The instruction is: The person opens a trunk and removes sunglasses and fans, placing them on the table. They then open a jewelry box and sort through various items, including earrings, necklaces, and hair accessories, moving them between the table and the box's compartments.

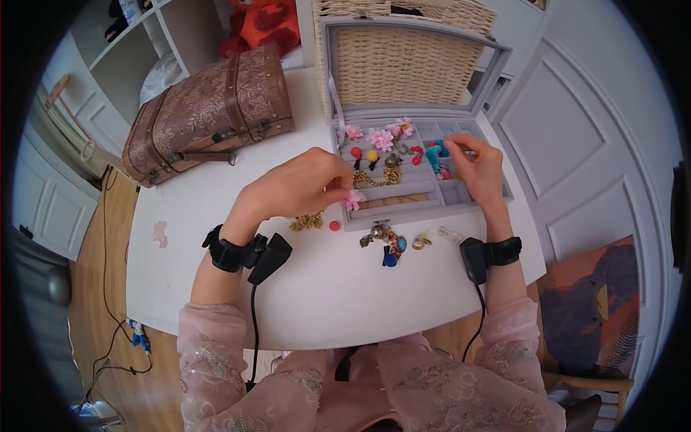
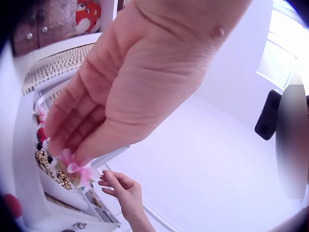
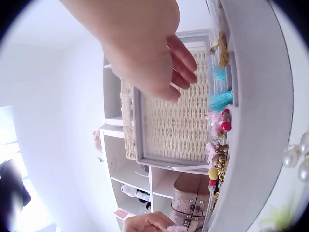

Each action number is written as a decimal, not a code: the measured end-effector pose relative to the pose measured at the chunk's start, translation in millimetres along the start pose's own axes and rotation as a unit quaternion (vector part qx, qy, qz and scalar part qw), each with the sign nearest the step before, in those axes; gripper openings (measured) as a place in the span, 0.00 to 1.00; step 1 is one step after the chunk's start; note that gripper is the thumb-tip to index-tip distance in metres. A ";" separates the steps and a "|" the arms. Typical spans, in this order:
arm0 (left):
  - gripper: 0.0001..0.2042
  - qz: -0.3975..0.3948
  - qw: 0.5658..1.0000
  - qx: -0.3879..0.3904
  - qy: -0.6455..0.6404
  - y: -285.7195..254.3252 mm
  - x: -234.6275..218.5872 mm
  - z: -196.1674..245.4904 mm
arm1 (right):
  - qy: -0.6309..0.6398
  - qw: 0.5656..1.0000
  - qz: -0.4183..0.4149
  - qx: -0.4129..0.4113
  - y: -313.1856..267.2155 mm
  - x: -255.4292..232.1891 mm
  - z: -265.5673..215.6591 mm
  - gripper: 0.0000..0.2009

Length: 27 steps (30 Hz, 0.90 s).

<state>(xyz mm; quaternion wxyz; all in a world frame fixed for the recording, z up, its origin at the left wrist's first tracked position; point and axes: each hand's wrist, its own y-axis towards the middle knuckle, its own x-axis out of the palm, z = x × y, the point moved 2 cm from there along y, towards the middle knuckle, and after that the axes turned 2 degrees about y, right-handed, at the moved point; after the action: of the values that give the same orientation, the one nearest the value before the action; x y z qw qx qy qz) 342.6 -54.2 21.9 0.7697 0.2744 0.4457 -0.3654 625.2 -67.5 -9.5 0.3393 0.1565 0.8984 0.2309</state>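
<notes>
My left hand [image 1: 301, 181] pinches a pink flower ornament [image 2: 76, 170] between thumb and fingertips, over the front left of a grey jewelry box [image 1: 403, 216]. Above the box's right compartments is my right hand [image 1: 481, 169], its fingers loosely bent and nothing between them in the right wrist view. Teal tassels [image 3: 222, 100] lie close beside those fingers. Inside the box are pink flowers [image 1: 381, 139], a red ball hair tie [image 1: 356, 153], a yellow one [image 1: 372, 155], a gold chain [image 1: 392, 176] and red beads [image 1: 417, 155].
The box's windowed lid [image 1: 410, 68] stands raised before a wicker basket [image 1: 360, 11]. A brown patterned chest [image 1: 209, 108] sits at left. In front lie gold jewelry [image 1: 307, 222], a red ball [image 1: 334, 226], a jewelry cluster [image 1: 392, 241], rings [image 1: 419, 244] and a pale piece [image 1: 450, 234].
</notes>
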 end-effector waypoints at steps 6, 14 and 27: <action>0.04 0.093 0.991 0.071 -0.070 8.0 1.1 10.6 | 0.199 0.961 -0.190 -0.017 -11.1 20.2 -27.1 0.11; 0.05 0.084 0.986 0.062 -0.132 12.9 13.4 14.5 | 0.304 0.889 -0.343 0.019 -30.6 39.4 -45.4 0.11; 0.05 0.086 0.986 0.043 -0.140 11.2 8.3 15.9 | 0.230 0.968 -0.097 0.017 -2.9 14.9 -2.8 0.05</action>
<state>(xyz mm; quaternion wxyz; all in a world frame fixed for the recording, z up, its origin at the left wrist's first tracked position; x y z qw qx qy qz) 362.1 -62.3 22.8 0.8405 0.2907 0.2924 -0.3515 612.2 -64.3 -17.2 0.1417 0.0170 0.9670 0.2113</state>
